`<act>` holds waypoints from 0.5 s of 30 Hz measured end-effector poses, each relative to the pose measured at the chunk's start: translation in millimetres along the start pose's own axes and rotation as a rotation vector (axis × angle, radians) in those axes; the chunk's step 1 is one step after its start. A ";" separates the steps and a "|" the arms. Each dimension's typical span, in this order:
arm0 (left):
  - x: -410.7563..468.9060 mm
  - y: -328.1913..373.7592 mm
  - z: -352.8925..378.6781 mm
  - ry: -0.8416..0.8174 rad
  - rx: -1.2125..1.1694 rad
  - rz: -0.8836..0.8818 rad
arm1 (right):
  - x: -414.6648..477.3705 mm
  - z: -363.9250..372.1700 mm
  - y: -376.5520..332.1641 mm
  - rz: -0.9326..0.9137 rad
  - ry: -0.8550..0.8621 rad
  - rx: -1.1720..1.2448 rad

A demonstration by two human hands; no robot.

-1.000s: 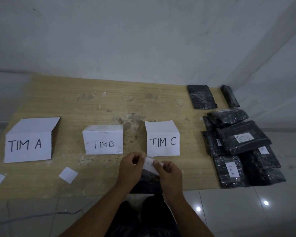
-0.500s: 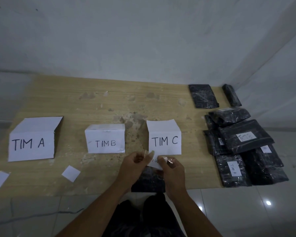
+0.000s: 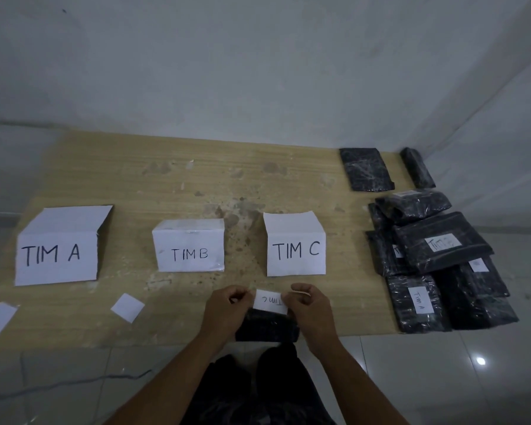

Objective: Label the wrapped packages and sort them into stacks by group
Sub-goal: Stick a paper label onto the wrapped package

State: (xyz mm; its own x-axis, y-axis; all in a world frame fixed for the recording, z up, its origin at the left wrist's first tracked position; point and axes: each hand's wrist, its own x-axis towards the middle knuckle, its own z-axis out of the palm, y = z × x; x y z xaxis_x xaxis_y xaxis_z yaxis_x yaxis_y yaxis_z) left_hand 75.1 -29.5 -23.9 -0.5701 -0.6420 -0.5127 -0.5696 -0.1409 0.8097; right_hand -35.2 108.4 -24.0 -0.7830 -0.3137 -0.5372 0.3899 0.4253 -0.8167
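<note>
Pale wood-grain board, stained and scuffed in the middle, forms the table (image 3: 196,185) that carries everything. At its right end lies a heap of black packages (image 3: 442,246), flat and pillow-shaped, wrapped in glossy, crinkled film, several already bearing small white tags. Three folded paper signs stand along the middle: TIM A (image 3: 56,253), TIM B (image 3: 189,250) and TIM C (image 3: 295,246), each lettered by hand in dark marker. At the near edge, just in front of TIM C, one black package (image 3: 267,328) lies beneath the hands. The left hand (image 3: 224,308) and the right hand (image 3: 311,308) each pinch one end of a small white label (image 3: 270,300) marked TIM C, holding it taut just above that package, the other fingers curled in. Labelling looks to be the step in hand; the next move probably calls for pressing the slip flat and square onto the slippery wrap, then setting the package by TIM C. Two blank slips (image 3: 128,307) lie to the left.
</note>
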 end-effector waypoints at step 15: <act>-0.6 -26.5 7.2 0.141 0.239 -0.049 | 9.3 12.9 5.2 -0.290 0.018 -0.490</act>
State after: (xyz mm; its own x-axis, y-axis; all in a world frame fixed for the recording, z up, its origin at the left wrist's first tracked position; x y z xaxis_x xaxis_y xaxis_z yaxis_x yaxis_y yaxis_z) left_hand 86.3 -20.0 -47.1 -0.4602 -0.7395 -0.4913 -0.7274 -0.0032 0.6862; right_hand -34.3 96.8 -36.0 -0.8345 -0.4632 -0.2985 -0.1089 0.6696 -0.7347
